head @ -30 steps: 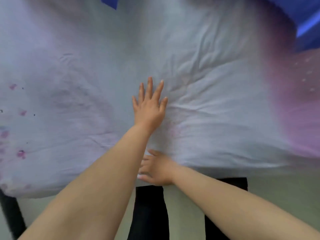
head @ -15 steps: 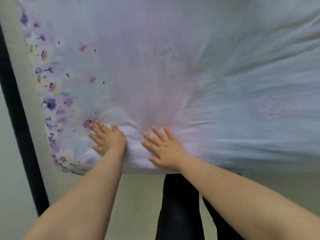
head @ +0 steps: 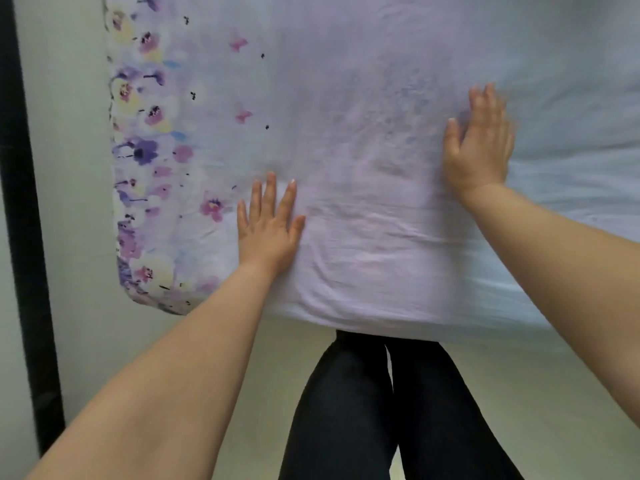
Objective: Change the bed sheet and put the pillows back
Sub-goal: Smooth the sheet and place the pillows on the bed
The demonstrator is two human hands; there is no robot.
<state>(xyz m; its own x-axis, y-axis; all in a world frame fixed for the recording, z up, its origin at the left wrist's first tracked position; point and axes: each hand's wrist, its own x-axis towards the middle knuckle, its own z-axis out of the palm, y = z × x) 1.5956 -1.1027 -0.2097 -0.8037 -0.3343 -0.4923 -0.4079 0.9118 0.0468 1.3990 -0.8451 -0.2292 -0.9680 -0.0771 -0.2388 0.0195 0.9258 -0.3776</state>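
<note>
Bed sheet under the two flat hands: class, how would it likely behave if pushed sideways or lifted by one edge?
The bed sheet is probably floppy: wrinkles gather between the left hand and right hand. Pushed, it would likely bunch rather than slide whole. It looks thin, so probably light.

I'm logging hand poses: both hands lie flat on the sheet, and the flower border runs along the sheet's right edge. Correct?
Not quite. The head view shows the flower border along the sheet's left edge. Left hand and right hand do lie flat on it.
</note>
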